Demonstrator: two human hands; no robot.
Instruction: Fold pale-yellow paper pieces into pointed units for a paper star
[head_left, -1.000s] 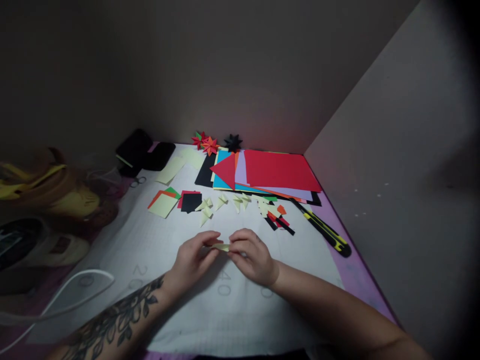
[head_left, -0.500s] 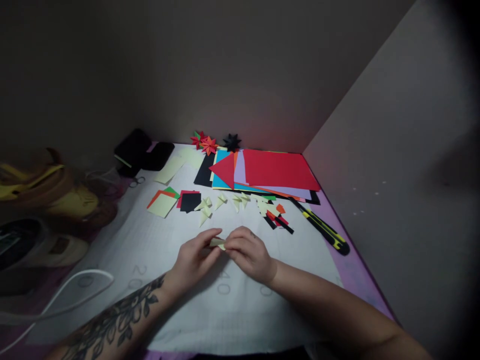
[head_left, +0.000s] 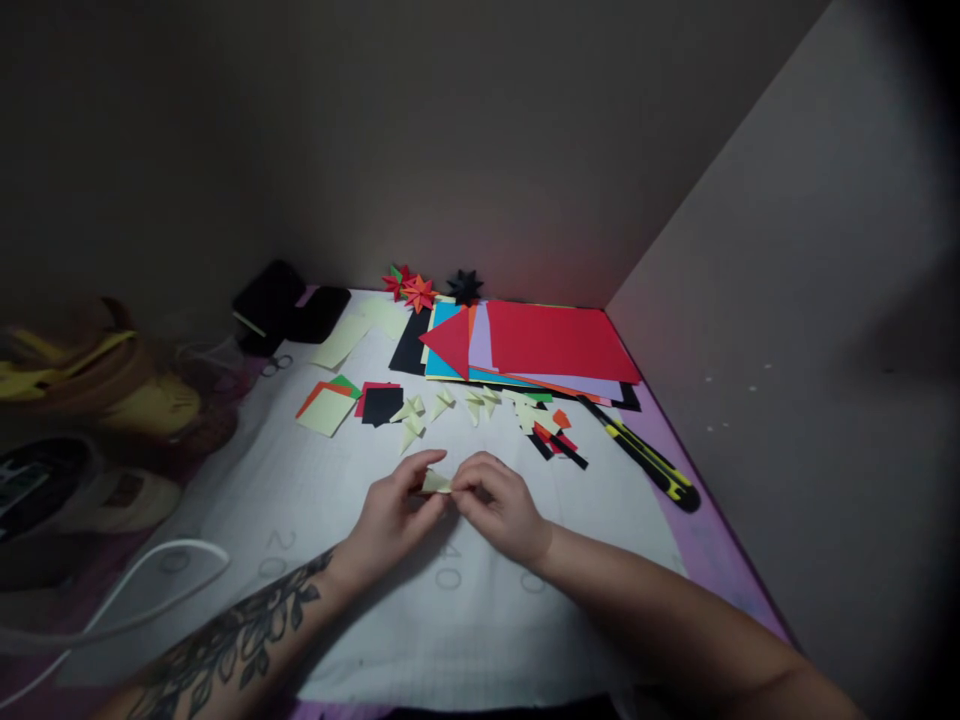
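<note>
A small pale yellow folded paper (head_left: 436, 483) is held between both hands over the white sheet. My left hand (head_left: 394, 510) grips its left end between thumb and fingers. At its right end, the thumb and fingertips of my right hand (head_left: 504, 505) pinch the paper. Beyond the hands lie several small folded pale yellow pieces (head_left: 443, 402). To their left are a black square stack (head_left: 382, 404) with red beneath and a pale yellow square (head_left: 326, 411) over orange and green ones.
Behind are large coloured sheets (head_left: 562, 338), red and orange paper stars (head_left: 418, 292) and a black star (head_left: 466, 286). A yellow-black cutter (head_left: 649, 460) and paper scraps (head_left: 555, 440) lie right; scissors (head_left: 277, 366), a white cable (head_left: 150, 555) and a yellow-brown object (head_left: 150, 395) left.
The fingers of both hands have shifted slightly, and more of the pale paper shows between them. My right hand's fingers are more bent at the tips. The items on the table stay put.
</note>
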